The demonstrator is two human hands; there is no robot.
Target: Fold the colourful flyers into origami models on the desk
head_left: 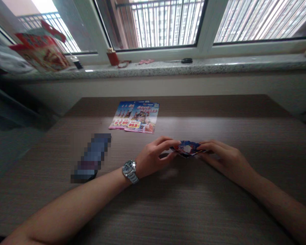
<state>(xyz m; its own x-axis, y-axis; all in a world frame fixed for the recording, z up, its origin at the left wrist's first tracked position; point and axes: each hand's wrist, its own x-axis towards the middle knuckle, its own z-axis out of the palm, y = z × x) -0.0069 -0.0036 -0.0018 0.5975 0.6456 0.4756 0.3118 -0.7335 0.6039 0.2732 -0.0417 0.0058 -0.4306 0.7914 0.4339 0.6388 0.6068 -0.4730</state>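
Note:
Between my two hands is a folded paper flyer [186,148], printed in dark blue, red and white, held just over the wooden table. My left hand [155,154], below a silver wristwatch [130,170], pinches its left end between thumb and fingers. At the right end, my right hand [223,154] grips the paper with its thumb underneath and its fingers on top. The flyer's middle bulges into creased layers; its exact folded shape is too small to make out. Several flat flyers [142,117] marked 89.9 lie overlapping farther back, left of the folded one.
A blurred-out phone [93,156] lies on the table [183,211] beyond my left forearm. On the granite windowsill [158,68] stand a red packaged bag [44,51] and a small red-brown container [112,57], with a black item [186,60] to the right.

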